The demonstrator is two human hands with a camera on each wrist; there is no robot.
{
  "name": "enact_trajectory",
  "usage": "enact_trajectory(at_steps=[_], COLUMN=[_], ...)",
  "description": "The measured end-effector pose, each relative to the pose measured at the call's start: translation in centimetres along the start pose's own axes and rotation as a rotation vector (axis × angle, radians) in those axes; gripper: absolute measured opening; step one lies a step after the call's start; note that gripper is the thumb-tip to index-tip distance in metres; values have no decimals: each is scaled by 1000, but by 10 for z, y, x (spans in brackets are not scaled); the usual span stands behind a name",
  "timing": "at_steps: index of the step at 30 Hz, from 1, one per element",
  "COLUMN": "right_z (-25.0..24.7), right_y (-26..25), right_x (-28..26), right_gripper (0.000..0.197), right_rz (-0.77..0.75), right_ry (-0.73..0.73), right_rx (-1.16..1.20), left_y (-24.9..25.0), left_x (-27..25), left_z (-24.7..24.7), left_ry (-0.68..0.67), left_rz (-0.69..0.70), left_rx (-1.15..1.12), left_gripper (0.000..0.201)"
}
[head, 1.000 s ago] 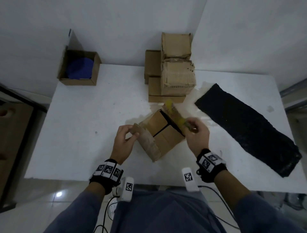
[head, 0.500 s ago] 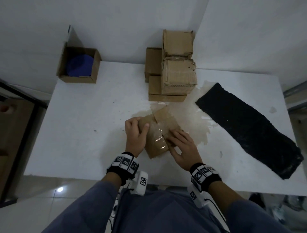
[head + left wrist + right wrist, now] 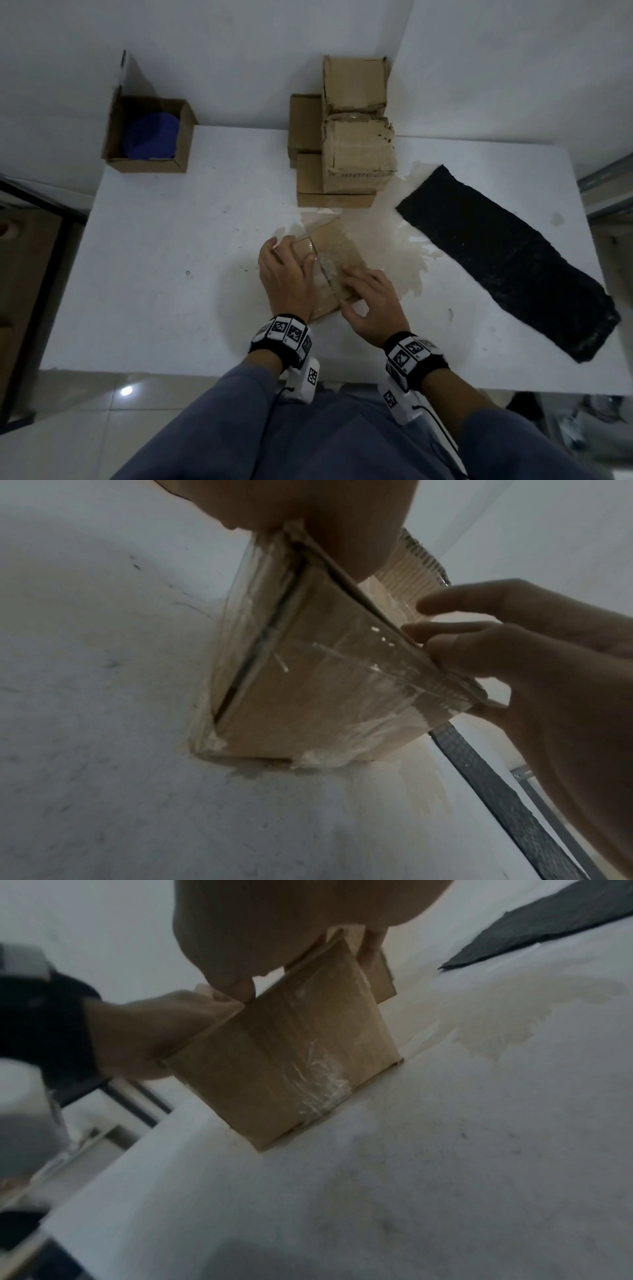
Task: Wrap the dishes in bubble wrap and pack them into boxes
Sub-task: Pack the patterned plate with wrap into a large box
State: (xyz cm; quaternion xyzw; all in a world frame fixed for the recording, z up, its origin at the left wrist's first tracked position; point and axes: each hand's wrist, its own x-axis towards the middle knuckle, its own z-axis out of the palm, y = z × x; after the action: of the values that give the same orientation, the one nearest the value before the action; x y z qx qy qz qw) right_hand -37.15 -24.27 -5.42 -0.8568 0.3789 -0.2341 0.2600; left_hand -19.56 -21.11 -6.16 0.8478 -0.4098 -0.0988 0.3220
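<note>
White table (image 3: 164, 274), white walls, pretty dim light. Both hands are on a small cardboard box (image 3: 337, 248) sitting near the front edge of the table, with clear tape across its top. Left hand (image 3: 286, 281) lies over the box's left side, fingers flat, so that grip is open and just pressing. Right hand (image 3: 371, 306) rests fingers on the top, thumb at the near edge, no real grip either. Further back is a stack of boxes (image 3: 356, 154), a black mat (image 3: 507, 260) off right, and an open box (image 3: 147, 135) with something blue inside at the far left corner.
</note>
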Motion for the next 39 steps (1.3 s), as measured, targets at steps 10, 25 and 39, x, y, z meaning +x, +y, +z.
enact_trajectory(at_steps=[10,25,39], right_z=[-5,-8,-17], right_y=[-6,-17,-7], right_x=[13,17,19], right_gripper=[66,53,45], right_rz=[-48,22,320], right_ry=[-274,-251,19], right_rx=[-451,-393,-30], left_y=[5,2,1], left_x=[1,36,23], left_z=[-2,4,-20], left_ry=[-105,-166,-396], left_rz=[146,376,412], left_rx=[211,453,274], left_gripper=[36,49,86])
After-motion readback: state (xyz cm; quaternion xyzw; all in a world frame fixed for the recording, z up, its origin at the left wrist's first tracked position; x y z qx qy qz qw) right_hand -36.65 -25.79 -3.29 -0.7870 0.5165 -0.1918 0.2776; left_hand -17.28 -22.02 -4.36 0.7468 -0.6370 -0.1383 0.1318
